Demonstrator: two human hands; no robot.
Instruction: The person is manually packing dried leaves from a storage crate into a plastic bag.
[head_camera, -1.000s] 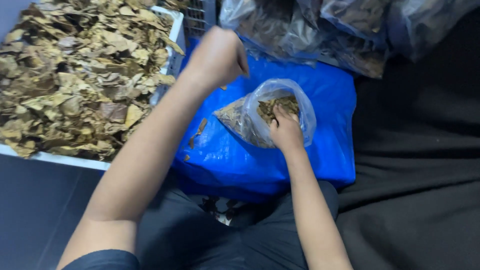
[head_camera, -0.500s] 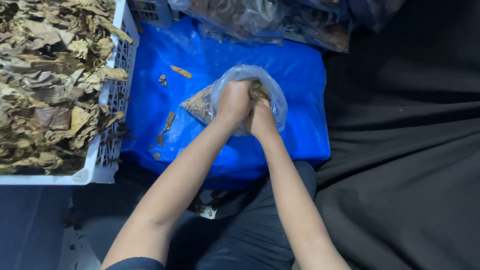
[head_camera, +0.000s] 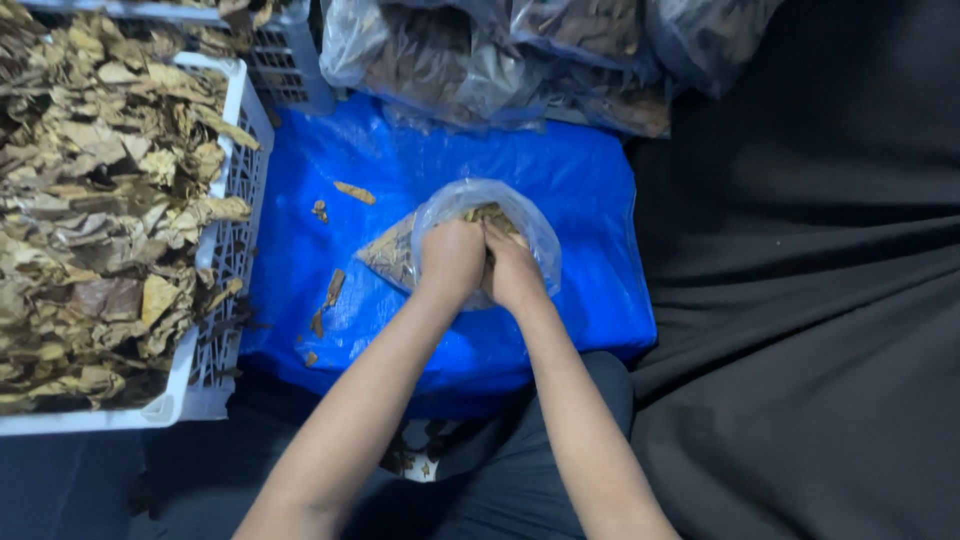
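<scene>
A small clear plastic bag (head_camera: 530, 225) partly filled with dried brown leaves lies on a blue sheet (head_camera: 590, 270) in front of me. My left hand (head_camera: 452, 258) and my right hand (head_camera: 512, 272) are side by side at the bag's near edge, fingers curled in on its mouth and the leaves inside. Their fingertips are hidden in the bag. A white slatted crate (head_camera: 232, 330) heaped with dried leaves (head_camera: 90, 200) stands at the left.
Large clear bags stuffed with dried leaves (head_camera: 480, 60) lie along the far edge of the blue sheet. A few loose leaf bits (head_camera: 330, 290) are scattered on it. Black cloth (head_camera: 800, 300) covers the right side. My legs in dark trousers are below.
My left hand came back from the crate side and joined my right hand on the small bag. Both have stayed there. The view has shifted a little.
</scene>
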